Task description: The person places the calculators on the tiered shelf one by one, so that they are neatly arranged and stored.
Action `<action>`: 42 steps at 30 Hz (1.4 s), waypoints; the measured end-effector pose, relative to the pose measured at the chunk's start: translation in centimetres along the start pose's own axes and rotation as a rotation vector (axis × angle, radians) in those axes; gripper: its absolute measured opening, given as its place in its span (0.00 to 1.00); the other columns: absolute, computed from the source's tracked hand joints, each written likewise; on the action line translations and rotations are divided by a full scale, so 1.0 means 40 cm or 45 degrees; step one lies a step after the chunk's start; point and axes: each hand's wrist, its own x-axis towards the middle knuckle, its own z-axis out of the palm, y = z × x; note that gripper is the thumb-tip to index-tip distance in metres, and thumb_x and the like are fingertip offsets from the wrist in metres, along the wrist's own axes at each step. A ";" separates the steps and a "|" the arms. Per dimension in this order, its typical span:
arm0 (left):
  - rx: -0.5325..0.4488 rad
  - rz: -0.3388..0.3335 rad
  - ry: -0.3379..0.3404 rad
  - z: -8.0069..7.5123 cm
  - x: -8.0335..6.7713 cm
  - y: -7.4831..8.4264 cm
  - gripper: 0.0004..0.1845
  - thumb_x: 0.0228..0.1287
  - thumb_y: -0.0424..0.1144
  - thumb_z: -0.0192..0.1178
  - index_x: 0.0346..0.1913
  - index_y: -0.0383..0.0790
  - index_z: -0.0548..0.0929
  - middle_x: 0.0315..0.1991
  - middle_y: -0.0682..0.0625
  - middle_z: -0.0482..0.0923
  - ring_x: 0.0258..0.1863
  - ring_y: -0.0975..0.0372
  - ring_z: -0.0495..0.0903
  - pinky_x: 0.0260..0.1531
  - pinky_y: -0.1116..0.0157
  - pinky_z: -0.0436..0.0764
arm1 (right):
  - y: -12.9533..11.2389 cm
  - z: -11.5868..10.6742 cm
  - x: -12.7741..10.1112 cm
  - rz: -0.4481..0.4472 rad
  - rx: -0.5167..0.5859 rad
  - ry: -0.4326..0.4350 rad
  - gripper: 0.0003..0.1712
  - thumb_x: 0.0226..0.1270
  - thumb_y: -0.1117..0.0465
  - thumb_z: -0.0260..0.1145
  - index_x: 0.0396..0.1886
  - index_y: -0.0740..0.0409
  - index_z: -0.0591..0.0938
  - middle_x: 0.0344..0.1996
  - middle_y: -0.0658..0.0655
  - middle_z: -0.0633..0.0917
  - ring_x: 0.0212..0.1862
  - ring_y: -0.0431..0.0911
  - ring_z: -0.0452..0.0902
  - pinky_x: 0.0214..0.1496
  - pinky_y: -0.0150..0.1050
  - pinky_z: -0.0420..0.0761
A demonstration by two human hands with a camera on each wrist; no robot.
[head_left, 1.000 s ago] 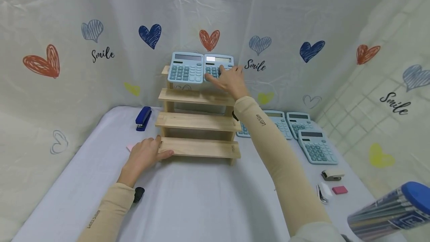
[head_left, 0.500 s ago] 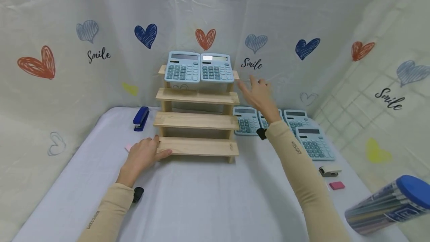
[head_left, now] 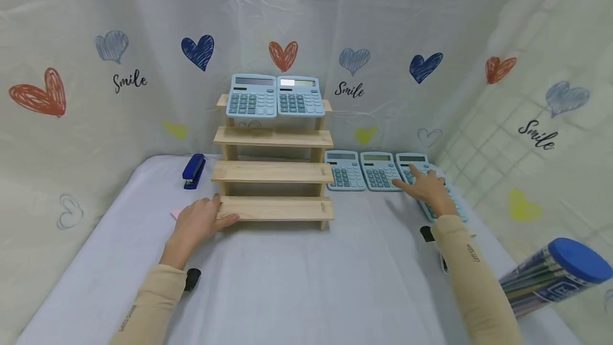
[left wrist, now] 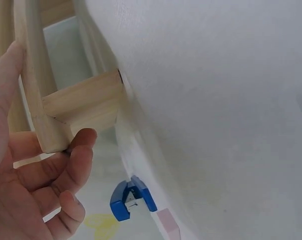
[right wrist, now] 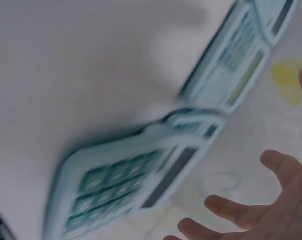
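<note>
A stepped wooden shelf (head_left: 273, 173) stands mid-table with two light-blue calculators (head_left: 251, 96) (head_left: 299, 96) on its top tier. My left hand (head_left: 198, 221) grips the left end of the lowest tier; in the left wrist view the thumb and curled fingers (left wrist: 78, 160) wrap the shelf's leg (left wrist: 56, 122). My right hand (head_left: 428, 188) hovers with spread fingers over a row of calculators (head_left: 380, 170) lying on the table at the right. Its palm covers part of the nearest calculator (head_left: 452, 207). The right wrist view shows a blurred calculator (right wrist: 121, 182) below the straight fingers (right wrist: 235, 210), which hold nothing.
A blue stapler (head_left: 193, 171) and a pink pad (head_left: 174, 213) lie left of the shelf. A blue-capped tube of pencils (head_left: 555, 276) sticks in at the lower right. Heart-printed cloth walls close the back and sides. White cloth covers the table (head_left: 297, 281).
My right hand let go of the right calculator on the top tier and swung down and right to the calculators on the table. The left hand stayed on the shelf.
</note>
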 end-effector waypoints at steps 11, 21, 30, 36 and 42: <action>-0.009 -0.017 -0.021 -0.002 0.003 -0.004 0.40 0.62 0.63 0.65 0.57 0.26 0.76 0.40 0.32 0.83 0.33 0.45 0.83 0.31 0.47 0.79 | 0.166 0.014 0.009 0.238 0.068 -0.242 0.68 0.62 0.23 0.57 0.80 0.58 0.34 0.67 0.95 0.37 0.65 0.93 0.42 0.63 0.81 0.57; -0.011 -0.018 -0.034 0.004 -0.005 0.005 0.42 0.62 0.63 0.65 0.59 0.24 0.75 0.43 0.30 0.83 0.35 0.43 0.84 0.34 0.46 0.80 | 0.210 0.014 0.014 0.303 0.130 -0.417 0.73 0.56 0.22 0.62 0.80 0.57 0.33 0.73 0.83 0.36 0.73 0.82 0.42 0.68 0.72 0.62; -0.001 -0.028 -0.015 0.000 -0.007 0.006 0.41 0.62 0.62 0.65 0.58 0.25 0.76 0.41 0.31 0.84 0.34 0.44 0.84 0.33 0.47 0.80 | 0.173 -0.002 0.001 0.329 0.091 -0.327 0.72 0.55 0.18 0.58 0.81 0.56 0.35 0.71 0.89 0.42 0.67 0.81 0.56 0.56 0.64 0.74; -0.004 -0.029 -0.007 -0.005 -0.009 0.003 0.40 0.62 0.62 0.65 0.57 0.25 0.76 0.41 0.31 0.84 0.35 0.44 0.84 0.33 0.47 0.80 | 0.124 -0.034 0.002 0.187 0.063 -0.257 0.71 0.58 0.17 0.52 0.80 0.59 0.34 0.71 0.89 0.41 0.70 0.86 0.46 0.62 0.74 0.67; -0.004 -0.024 -0.013 -0.004 -0.006 0.003 0.39 0.62 0.61 0.66 0.56 0.25 0.77 0.40 0.32 0.84 0.32 0.46 0.83 0.31 0.48 0.79 | 0.060 -0.064 0.012 0.017 0.077 -0.154 0.67 0.62 0.21 0.52 0.81 0.60 0.37 0.74 0.84 0.45 0.72 0.83 0.45 0.66 0.76 0.60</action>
